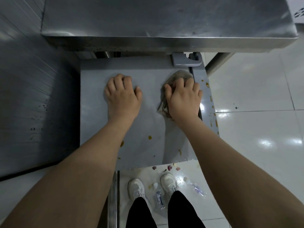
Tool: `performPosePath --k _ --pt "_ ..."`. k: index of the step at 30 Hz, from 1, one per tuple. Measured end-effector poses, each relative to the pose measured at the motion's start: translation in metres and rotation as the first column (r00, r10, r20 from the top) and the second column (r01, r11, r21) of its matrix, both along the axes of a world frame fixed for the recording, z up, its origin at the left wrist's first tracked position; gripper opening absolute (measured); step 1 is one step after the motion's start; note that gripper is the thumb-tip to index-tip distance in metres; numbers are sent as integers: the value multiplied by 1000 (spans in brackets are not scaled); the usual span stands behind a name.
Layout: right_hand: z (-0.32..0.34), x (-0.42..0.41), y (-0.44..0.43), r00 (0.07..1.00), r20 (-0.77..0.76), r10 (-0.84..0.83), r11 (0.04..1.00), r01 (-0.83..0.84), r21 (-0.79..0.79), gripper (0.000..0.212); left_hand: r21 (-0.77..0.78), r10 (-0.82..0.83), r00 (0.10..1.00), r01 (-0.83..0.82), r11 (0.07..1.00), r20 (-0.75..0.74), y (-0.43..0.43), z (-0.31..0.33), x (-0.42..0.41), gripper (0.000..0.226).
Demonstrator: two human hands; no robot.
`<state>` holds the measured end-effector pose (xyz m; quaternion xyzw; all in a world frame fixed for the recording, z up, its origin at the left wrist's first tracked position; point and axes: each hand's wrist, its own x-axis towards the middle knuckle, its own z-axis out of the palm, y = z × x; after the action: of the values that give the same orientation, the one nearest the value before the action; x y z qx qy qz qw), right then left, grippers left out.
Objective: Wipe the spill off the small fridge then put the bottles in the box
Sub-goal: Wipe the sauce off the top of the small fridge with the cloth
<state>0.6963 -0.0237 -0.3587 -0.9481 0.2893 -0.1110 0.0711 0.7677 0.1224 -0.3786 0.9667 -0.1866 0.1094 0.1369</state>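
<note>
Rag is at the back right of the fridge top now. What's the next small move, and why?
Probably draw the rag gripped by the right hand toward the front edge. Orange drops lie on the fridge top there, and more line its right edge. The bottles on the floor can wait.

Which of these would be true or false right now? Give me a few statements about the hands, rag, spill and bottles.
1. The right hand holds a rag on the fridge top. True.
2. The left hand holds a bottle. False: it rests on the fridge top, holding nothing.
3. Orange drops dot the fridge top. True.
4. The bottles are in a box. False: two bottles lie on the floor by the shoes; no box shows.
</note>
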Motion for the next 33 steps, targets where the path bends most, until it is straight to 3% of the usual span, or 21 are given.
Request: performPosePath --k 4,9,14,20,24,33 --pt "2 19 -11 996 -84 12 1000 -10 27 41 -10 3 1000 -3 1000 -4 0 -1 0 37" --pt "0 -13 5 1000 -10 30 1000 -30 0 44 -8 6 1000 -6 1000 -20 -2 3 -1 38" --pt "-2 -49 26 999 -29 32 998 -34 -59 43 10 12 1000 -11 1000 -19 -2 3 -1 37" --pt "0 -4 10 1000 -10 21 1000 -21 -23 44 4 13 999 -13 1000 -43 0 4 -1 38" --pt "5 23 -4 992 -108 64 998 -63 20 43 4 10 999 -10 1000 -45 -1 4 -2 39" --pt "2 -34 27 997 -3 78 997 -78 -17 44 -17 19 998 -21 1000 -68 -2 8 -1 38"
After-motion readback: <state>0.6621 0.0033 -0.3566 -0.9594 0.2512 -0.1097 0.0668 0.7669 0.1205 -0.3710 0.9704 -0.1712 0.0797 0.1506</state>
